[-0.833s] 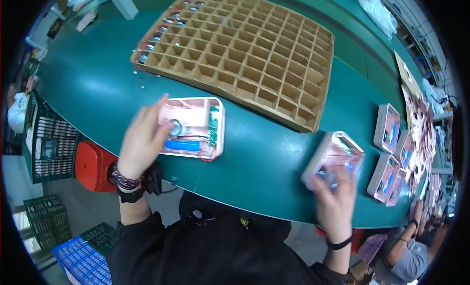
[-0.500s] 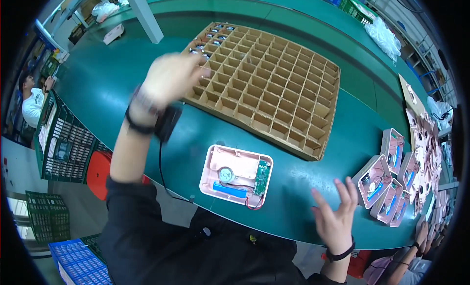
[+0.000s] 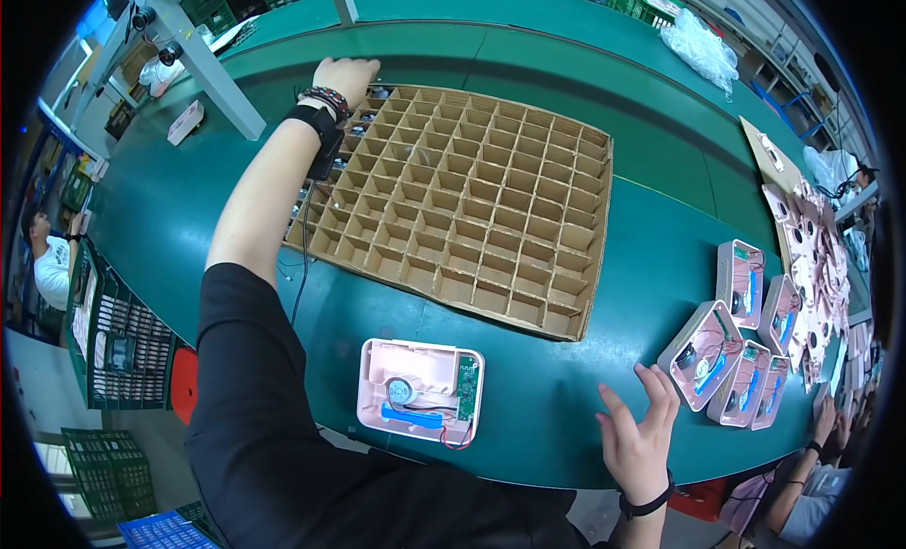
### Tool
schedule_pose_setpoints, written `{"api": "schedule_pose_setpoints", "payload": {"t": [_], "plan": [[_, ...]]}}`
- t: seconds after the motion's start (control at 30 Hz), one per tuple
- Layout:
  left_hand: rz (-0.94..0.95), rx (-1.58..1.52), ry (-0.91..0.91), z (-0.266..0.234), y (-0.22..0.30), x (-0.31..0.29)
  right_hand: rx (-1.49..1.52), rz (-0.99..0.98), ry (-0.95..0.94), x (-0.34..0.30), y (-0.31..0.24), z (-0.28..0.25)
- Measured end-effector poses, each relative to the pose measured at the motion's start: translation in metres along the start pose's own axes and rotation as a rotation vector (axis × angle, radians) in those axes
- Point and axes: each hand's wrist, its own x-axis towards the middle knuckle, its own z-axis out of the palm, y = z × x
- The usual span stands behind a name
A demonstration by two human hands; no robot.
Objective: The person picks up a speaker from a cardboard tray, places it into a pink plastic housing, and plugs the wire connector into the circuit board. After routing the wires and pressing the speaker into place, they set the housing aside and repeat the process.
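My left hand (image 3: 347, 80) reaches to the far left corner of a cardboard divider tray (image 3: 462, 209). Its fingers are bent over together there; their tips and anything in them are hidden. Small dark and silvery parts (image 3: 358, 130) sit in cells of the tray's left column, partly behind my forearm. My right hand (image 3: 640, 436) hovers near the table's front edge, fingers spread, holding nothing. Between me and the tray lies an open pale pink plastic housing (image 3: 377, 426), with a round speaker (image 3: 400, 391), a blue battery (image 3: 411, 417), a green circuit board (image 3: 467, 387) and thin wires inside.
Several similar pink housings (image 3: 703, 356) stand at the right, beside a heap of pink shells (image 3: 812, 266). A grey post (image 3: 212, 77) rises behind the tray's left side. A black cable (image 3: 304, 290) hangs from my left wrist. Another person's hand (image 3: 823, 422) is at the right.
My left hand has moved away from me, from over the tray's left side to its far left corner. My right hand stays spread near the front edge. The whole view has shifted.
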Motion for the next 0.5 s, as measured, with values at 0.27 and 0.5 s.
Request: {"api": "schedule_pose_setpoints", "payload": {"t": [0.27, 0.5], "plan": [[0.041, -0.661, 0.146, -0.134, 0.043, -0.046, 0.181, -0.291, 0.096, 0.041, -0.020, -0.020], [0.105, -1.606, -0.736, -0.205, 0.129, -0.153, 0.484, -0.183, 0.306, 0.080, -0.071, 0.019]]}}
